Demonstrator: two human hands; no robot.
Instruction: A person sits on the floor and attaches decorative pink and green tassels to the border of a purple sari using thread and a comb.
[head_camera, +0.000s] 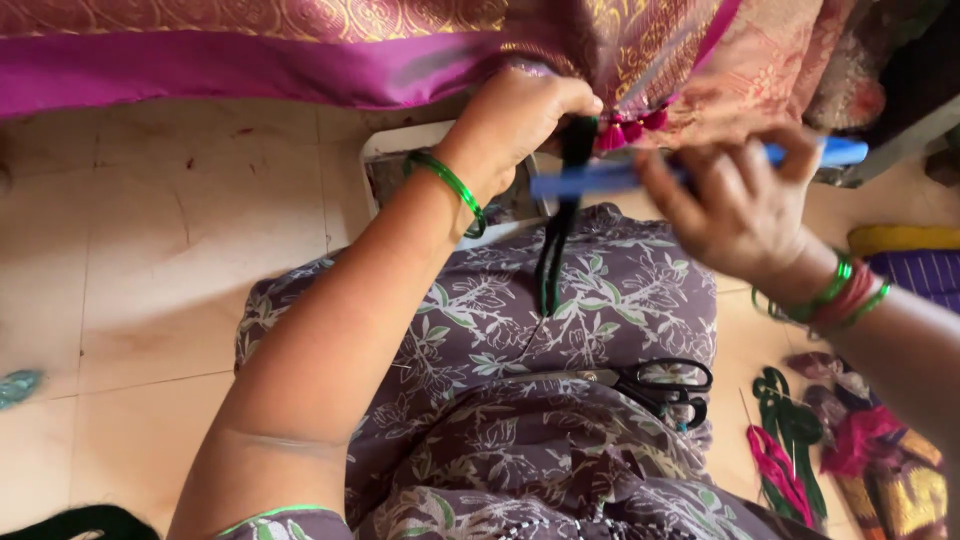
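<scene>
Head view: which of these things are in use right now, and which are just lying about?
In use:
left hand gripping the dark thread bundle
right hand holding the blue comb
pink tassels on the sari edge

Lying about:
scissors on the lap
thread skeins on the floor
cloth pile at right

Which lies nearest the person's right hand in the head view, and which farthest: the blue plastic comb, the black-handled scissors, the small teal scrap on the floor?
1. Blue plastic comb: gripped in the right hand.
2. Black-handled scissors: on the lap, below.
3. Small teal scrap: floor, far left edge.
</scene>
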